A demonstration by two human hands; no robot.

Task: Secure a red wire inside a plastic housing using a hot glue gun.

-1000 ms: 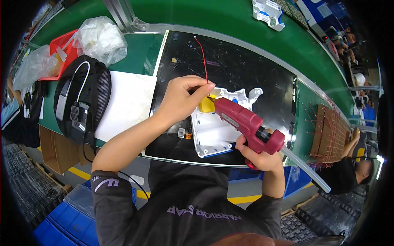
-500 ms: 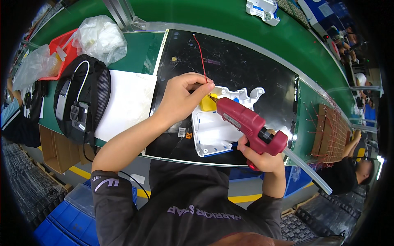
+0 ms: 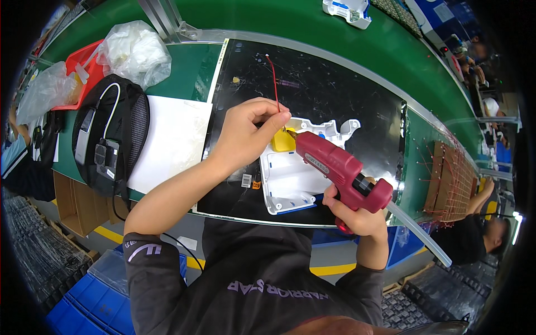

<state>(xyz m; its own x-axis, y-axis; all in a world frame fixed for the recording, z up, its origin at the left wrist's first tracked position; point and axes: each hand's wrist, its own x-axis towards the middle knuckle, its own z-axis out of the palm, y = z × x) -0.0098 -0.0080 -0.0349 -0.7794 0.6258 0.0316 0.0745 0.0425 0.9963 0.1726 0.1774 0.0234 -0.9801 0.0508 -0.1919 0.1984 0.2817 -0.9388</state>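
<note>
A thin red wire (image 3: pixel 274 81) is pinched between the thumb and fingers of my left hand (image 3: pixel 245 131). Its free end, with a small white tip, points away from me. Just below those fingertips lies a yellow piece (image 3: pixel 283 142), set in a white plastic housing (image 3: pixel 287 181) with blue edges. My right hand (image 3: pixel 357 215) grips a dark red hot glue gun (image 3: pixel 329 157), a clear glue stick (image 3: pixel 419 231) jutting from its back. The gun's nozzle is at the yellow piece, close to the wire; whether it touches cannot be seen.
The housing lies on a black mat (image 3: pixel 245 61). At left are a black mesh bag (image 3: pixel 139 120), white paper (image 3: pixel 173 134), and a red bin (image 3: pixel 84 61) with plastic bags. At right stands a cardboard box (image 3: pixel 446 176) hung with red wires. Beyond the mat runs a green conveyor belt (image 3: pixel 268 19).
The wire's free end has dipped slightly toward me. On the belt, a white plastic part has shifted left. My hands and the glue gun have hardly moved.
</note>
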